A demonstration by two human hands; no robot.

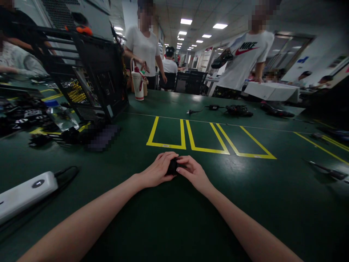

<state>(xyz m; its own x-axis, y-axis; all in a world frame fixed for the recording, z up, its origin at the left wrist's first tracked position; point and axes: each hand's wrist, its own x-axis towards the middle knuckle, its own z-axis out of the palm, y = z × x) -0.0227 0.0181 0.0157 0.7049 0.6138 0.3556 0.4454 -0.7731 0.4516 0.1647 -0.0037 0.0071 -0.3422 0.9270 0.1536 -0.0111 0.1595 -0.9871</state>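
Between my two hands, on the green tabletop (pixel 174 225), is a small black object (pixel 172 168). Much of it is covered by fingers, and I cannot make out its kind. My left hand (pixel 159 167) curls over its left side, fingers bent across the top. From the right, my right hand (pixel 193 171) closes on it with thumb and bent fingers. Just beyond the hands, three yellow tape outlines (pixel 166 146) mark the table.
A black open computer case (pixel 106 83) stands at left, beside a clear plastic bottle (pixel 61 116) and dark cables. A white power strip (pixel 27 194) lies near left. Behind are a cup (pixel 138 85) and a coiled black cable (pixel 238 110); a screwdriver (pixel 336 174) lies right. People stand beyond.
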